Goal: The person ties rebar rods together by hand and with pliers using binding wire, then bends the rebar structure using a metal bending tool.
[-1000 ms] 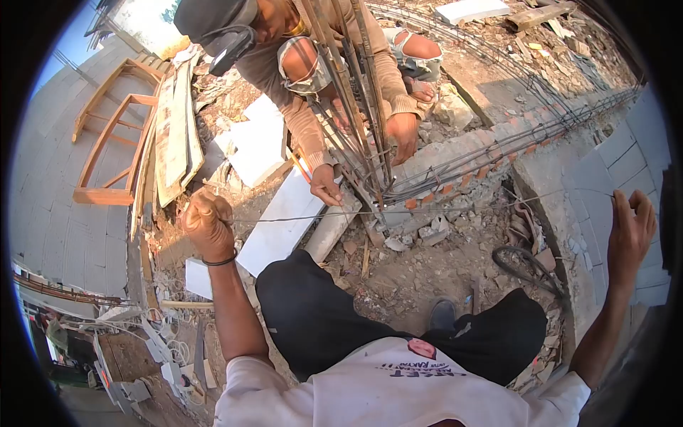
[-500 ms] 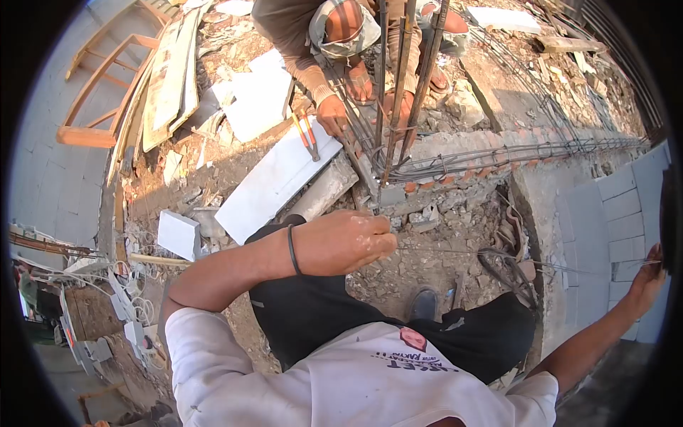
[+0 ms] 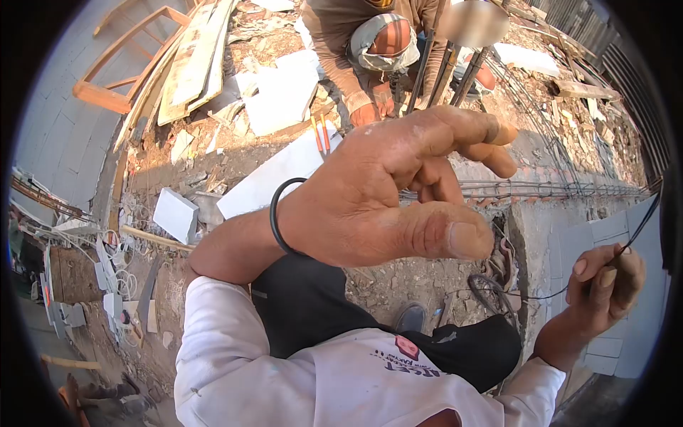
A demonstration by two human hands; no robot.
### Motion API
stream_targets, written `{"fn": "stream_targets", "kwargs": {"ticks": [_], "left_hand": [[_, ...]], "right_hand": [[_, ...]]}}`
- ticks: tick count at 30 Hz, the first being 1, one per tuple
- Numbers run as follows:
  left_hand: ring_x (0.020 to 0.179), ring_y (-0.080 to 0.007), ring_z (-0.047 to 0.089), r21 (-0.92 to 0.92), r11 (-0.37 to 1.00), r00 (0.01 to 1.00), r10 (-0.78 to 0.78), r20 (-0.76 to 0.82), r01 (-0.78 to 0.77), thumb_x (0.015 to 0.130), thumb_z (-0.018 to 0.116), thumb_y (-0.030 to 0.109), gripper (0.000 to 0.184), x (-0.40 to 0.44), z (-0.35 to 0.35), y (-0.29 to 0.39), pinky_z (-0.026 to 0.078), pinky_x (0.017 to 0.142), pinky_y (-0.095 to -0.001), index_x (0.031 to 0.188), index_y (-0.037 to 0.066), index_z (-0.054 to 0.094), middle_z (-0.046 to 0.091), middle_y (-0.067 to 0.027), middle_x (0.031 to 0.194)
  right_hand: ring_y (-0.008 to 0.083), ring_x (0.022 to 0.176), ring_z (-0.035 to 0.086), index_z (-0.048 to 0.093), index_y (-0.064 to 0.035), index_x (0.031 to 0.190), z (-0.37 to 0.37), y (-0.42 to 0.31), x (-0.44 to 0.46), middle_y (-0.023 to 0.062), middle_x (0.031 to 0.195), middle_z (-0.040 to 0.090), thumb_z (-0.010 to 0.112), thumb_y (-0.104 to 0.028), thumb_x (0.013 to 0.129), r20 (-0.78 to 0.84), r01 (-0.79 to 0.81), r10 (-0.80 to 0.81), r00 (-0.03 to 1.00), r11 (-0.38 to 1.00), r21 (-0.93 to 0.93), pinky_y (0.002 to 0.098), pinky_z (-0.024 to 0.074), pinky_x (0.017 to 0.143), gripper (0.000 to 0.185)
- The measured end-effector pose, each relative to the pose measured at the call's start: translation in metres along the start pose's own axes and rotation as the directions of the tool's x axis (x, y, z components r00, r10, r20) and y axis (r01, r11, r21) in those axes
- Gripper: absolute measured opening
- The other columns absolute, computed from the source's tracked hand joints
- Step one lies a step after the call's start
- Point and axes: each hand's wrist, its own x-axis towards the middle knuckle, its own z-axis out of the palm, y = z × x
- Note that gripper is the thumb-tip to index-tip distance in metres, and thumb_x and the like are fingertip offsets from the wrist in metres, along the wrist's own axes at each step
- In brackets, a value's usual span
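My left hand [image 3: 398, 188], with a black band round its wrist, is close to the camera, its thumb and fingers apart and nothing between them. At the right, my right hand [image 3: 605, 285] pinches a thin dark wire [image 3: 642, 224]. Part of the wire rises past the fingertips and part trails left toward a dark coil [image 3: 491, 290] on the ground. Beyond my left hand, a co-worker [image 3: 348, 53] crouches by upright steel bars [image 3: 427, 64], both hands low beside them. Pliers with orange handles [image 3: 321, 135] rest on a white slab [image 3: 274, 171].
Long rebar [image 3: 541, 188] runs to the right along a low brick footing. Boards [image 3: 196, 64] and a wooden frame [image 3: 103, 95] lie at the upper left. A grey block [image 3: 175, 215] sits on the rubble. A grey block wall [image 3: 605, 228] stands at the right.
My left hand has come up nearer the camera and opened, with no wire at its fingers now. My right hand has moved inward, still holding wire. The view has shifted.
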Motion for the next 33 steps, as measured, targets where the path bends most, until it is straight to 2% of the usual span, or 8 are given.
{"fn": "stream_targets", "kwargs": {"ticks": [4, 7, 10, 16, 19, 24, 31, 33], "left_hand": [[0.076, -0.0184, 0.070, -0.280, 0.946, 0.983, -0.178, -0.036, 0.161, 0.101, 0.056, 0.033, 0.054, -0.005, 0.000, 0.019, 0.057, 0.065, -0.0262, 0.135, -0.006, 0.048, 0.066, -0.0279, 0.112], [0.072, -0.0190, 0.069, -0.195, 0.950, 0.968, -0.252, -0.007, 0.245, 0.104, 0.046, 0.038, 0.053, -0.017, -0.013, 0.012, 0.058, 0.062, -0.0285, 0.134, -0.006, 0.047, 0.066, -0.0272, 0.110], [0.064, -0.0132, 0.061, -0.338, 0.936, 0.930, -0.206, -0.303, 0.097, 0.108, 0.035, 0.037, 0.051, -0.032, -0.032, 0.007, 0.051, 0.054, -0.0269, 0.128, -0.006, 0.051, 0.065, -0.0133, 0.093], [0.057, -0.0113, 0.050, -0.283, 0.935, 0.720, -0.045, -0.692, -0.213, 0.108, 0.036, 0.037, 0.048, -0.109, -0.141, 0.027, 0.040, 0.053, -0.0230, 0.129, -0.003, 0.051, 0.060, -0.0027, 0.081], [0.061, -0.0111, 0.049, -0.164, 0.958, 0.559, -0.006, -0.829, -0.233, 0.108, 0.038, 0.034, 0.043, -0.160, -0.185, 0.015, 0.041, 0.057, -0.0236, 0.128, -0.002, 0.052, 0.059, -0.0031, 0.083], [0.071, -0.0101, 0.050, -0.176, 0.972, 0.275, -0.128, -0.953, -0.158, 0.106, 0.046, 0.027, 0.035, -0.206, -0.218, -0.022, 0.042, 0.061, -0.0255, 0.126, -0.001, 0.054, 0.062, -0.0060, 0.094], [0.080, -0.0086, 0.060, -0.243, 0.964, 0.194, -0.219, -0.956, -0.107, 0.103, 0.053, 0.032, 0.039, -0.270, -0.253, -0.056, 0.051, 0.070, -0.0264, 0.132, 0.005, 0.055, 0.067, 0.0006, 0.095], [0.077, -0.0073, 0.056, -0.214, 0.973, -0.088, -0.222, -0.971, -0.089, 0.102, 0.055, 0.032, 0.039, -0.282, -0.267, -0.065, 0.047, 0.067, -0.0221, 0.131, 0.005, 0.056, 0.063, 0.0025, 0.088]], "right_hand": [[0.0194, 0.057, 0.065, 0.065, 0.0030, 0.114, 0.050, 0.017, 0.019, 0.0120, 0.074, 0.068, 0.061, -0.007, 0.094, 0.512, 0.090, -0.034, 0.858, 0.992, -0.086, 0.0280, 0.0495, 0.056, 0.022], [0.0228, 0.068, 0.069, 0.064, 0.0020, 0.117, 0.074, 0.026, 0.016, 0.0121, 0.080, 0.068, 0.061, -0.004, 0.093, 0.608, -0.063, 0.091, 0.788, 0.996, -0.067, 0.0297, 0.0516, 0.061, 0.025], [0.0226, 0.066, 0.066, 0.065, 0.0017, 0.117, 0.074, 0.030, 0.021, 0.0129, 0.087, 0.069, 0.060, -0.008, 0.095, 0.690, -0.087, 0.157, 0.707, 0.987, -0.135, 0.0292, 0.0496, 0.061, 0.024], [0.0139, 0.063, 0.053, 0.066, 0.0027, 0.107, 0.013, 0.085, -0.010, 0.0088, 0.077, 0.064, 0.057, -0.019, 0.099, 0.591, -0.263, 0.374, 0.715, 0.927, -0.269, 0.0284, 0.0415, 0.060, 0.025], [0.0265, 0.066, 0.061, 0.066, 0.0031, 0.106, 0.000, 0.100, -0.021, 0.0174, 0.084, 0.065, 0.059, -0.012, 0.096, 0.495, -0.302, 0.521, 0.695, 0.837, -0.457, 0.0333, 0.0465, 0.061, 0.019], [0.0319, 0.064, 0.060, 0.066, 0.0008, 0.101, 0.022, 0.090, -0.016, 0.0154, 0.074, 0.059, 0.061, 0.000, 0.088, 0.467, -0.018, 0.417, 0.780, 0.760, -0.649, 0.0370, 0.0453, 0.058, 0.013], [0.0317, 0.066, 0.063, 0.068, -0.0078, 0.104, 0.056, 0.077, 0.022, 0.0116, 0.074, 0.061, 0.063, -0.008, 0.087, 0.471, 0.171, 0.394, 0.789, 0.596, -0.785, 0.0423, 0.0491, 0.058, 0.018], [0.0339, 0.073, 0.066, 0.066, -0.0114, 0.111, 0.066, 0.069, 0.030, 0.0118, 0.081, 0.065, 0.059, -0.016, 0.091, 0.557, 0.269, 0.530, 0.639, 0.525, -0.808, 0.0454, 0.0513, 0.063, 0.021]]}}
